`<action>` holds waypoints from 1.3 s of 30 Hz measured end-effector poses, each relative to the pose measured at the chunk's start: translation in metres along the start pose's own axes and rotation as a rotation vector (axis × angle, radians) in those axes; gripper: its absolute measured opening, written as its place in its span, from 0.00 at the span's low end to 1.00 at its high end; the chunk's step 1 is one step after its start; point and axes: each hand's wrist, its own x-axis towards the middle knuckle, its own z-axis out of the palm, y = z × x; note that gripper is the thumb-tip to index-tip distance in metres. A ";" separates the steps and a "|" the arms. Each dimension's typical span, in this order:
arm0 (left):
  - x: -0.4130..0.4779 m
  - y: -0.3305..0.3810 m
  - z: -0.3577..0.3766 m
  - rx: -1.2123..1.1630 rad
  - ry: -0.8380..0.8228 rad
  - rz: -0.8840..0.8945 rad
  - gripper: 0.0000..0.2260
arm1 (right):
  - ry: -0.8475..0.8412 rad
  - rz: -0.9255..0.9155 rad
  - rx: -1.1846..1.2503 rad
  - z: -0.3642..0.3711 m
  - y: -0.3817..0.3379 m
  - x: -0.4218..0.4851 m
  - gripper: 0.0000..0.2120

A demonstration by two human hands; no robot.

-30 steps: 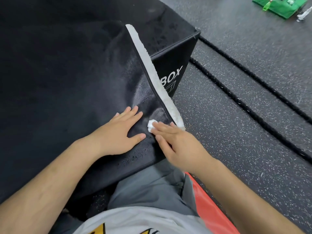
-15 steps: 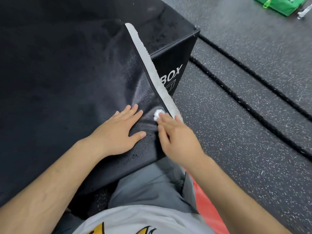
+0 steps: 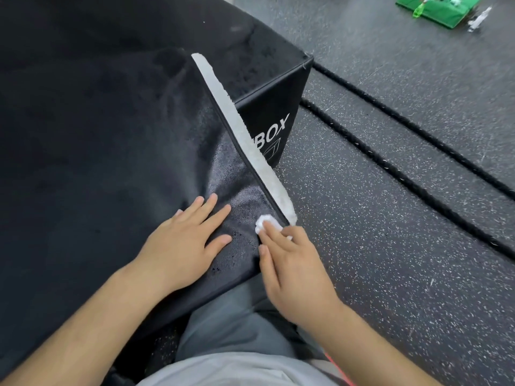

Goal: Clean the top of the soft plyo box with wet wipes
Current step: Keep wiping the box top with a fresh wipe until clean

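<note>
The left hand (image 3: 184, 246) lies flat, fingers spread, on the top of the black box (image 3: 97, 135). The right hand (image 3: 295, 271) presses a balled white wipe (image 3: 264, 222) onto the top with straight fingers, just beside the white strip (image 3: 245, 140) (fuzzy, along a flap edge). Two ropes (image 3: 404, 177) lie on the speckled floor (image 3: 362, 246).

Dark speckled rubber floor (image 3: 390, 260) bearing a black plyo box (image 3: 271, 107). Two black ropes (image 3: 412, 183) lie side by side beside the box. A green object (image 3: 434, 9) lies well apart.
</note>
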 end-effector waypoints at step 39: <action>-0.069 -0.023 0.009 -0.176 0.047 0.042 0.39 | 0.056 -0.185 0.373 0.017 -0.013 0.002 0.12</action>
